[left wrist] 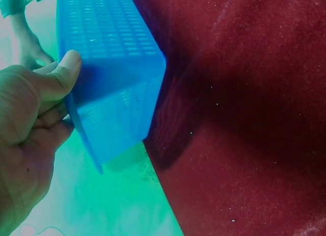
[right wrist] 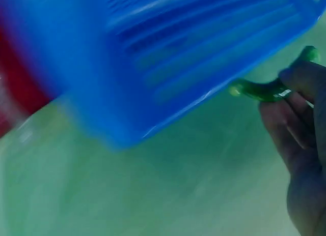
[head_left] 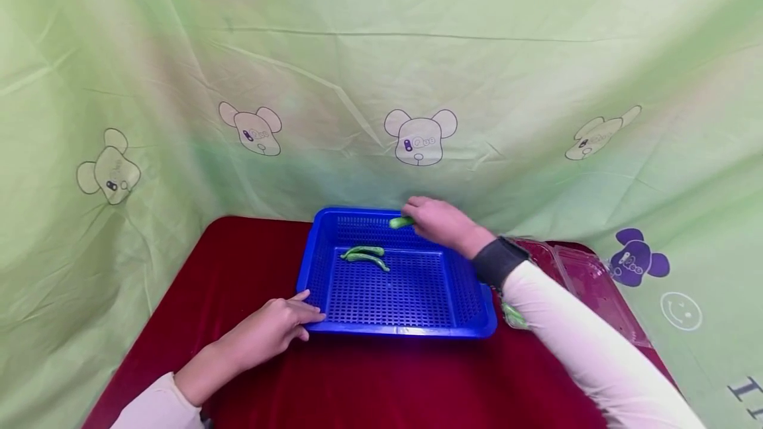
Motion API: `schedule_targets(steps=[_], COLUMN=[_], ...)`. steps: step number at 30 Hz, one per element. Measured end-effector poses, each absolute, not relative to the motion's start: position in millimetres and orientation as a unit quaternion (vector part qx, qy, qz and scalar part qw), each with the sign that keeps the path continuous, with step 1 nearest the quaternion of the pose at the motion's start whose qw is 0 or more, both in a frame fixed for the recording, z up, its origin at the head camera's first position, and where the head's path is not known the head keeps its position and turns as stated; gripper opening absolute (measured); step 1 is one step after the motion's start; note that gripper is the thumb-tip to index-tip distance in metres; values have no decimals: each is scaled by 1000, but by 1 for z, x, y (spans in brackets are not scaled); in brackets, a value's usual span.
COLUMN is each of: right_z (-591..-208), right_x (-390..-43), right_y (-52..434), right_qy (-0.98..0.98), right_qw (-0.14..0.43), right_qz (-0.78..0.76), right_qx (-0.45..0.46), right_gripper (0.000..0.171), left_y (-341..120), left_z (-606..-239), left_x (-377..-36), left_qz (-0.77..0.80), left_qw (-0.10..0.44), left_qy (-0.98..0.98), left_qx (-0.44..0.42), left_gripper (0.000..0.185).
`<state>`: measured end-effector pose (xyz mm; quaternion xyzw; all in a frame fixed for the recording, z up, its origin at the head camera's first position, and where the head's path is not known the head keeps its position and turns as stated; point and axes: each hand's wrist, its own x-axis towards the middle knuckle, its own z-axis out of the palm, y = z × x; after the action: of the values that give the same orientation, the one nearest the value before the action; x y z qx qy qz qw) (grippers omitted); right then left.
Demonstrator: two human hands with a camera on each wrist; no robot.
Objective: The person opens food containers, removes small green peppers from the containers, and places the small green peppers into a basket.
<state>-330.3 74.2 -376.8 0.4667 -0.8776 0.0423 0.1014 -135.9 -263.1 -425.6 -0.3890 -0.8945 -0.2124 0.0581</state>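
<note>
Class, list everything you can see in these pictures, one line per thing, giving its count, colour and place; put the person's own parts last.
Basket: one, blue, perforated plastic, middle of the table.
Peppers in the basket: two, green, lying side by side on the basket floor, left of centre.
Held pepper: one, green, over the basket's far rim.
Clear tray: one, transparent plastic, on the table right of the basket.
Green item: one, green, on the table just right of the basket, partly hidden by the sleeve; cannot tell what it is.
Tablecloth: one, dark red, covering the table.
Backdrop: one, pale green cloth with printed mouse heads, behind and around the table.
Wrist strap: one, black, on the right wrist.
Left hand: one, touches the basket's near left corner.
Right hand: one, pinches the held pepper.
</note>
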Motion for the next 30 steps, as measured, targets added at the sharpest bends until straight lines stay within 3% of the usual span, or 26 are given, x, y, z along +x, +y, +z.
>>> schedule_targets(steps=[7,12,23,30], right_z=[-398,-416,-462,-473], right_x=[-323,-316,-305,-303], right_y=[14,-8,-27,-30], right_qy=[-890,-892,-891,-890], right_qw=[-12,-38,-2,56], right_qz=[22,-14,-87,-107], right_qx=[456,450,446,439], right_gripper=[16,13,11,26], left_y=[-261,-260,-261,-260], left_z=[-427,-426,-427,-428], left_x=[-138,-140,-137,-137], left_qz=[-215,-211,-214,-211], left_qw=[52,50,56,61], left_qy=[-893,-893,-892,-893], left_qx=[-391,-395,-395,-393], left_gripper=[33,32,33,32])
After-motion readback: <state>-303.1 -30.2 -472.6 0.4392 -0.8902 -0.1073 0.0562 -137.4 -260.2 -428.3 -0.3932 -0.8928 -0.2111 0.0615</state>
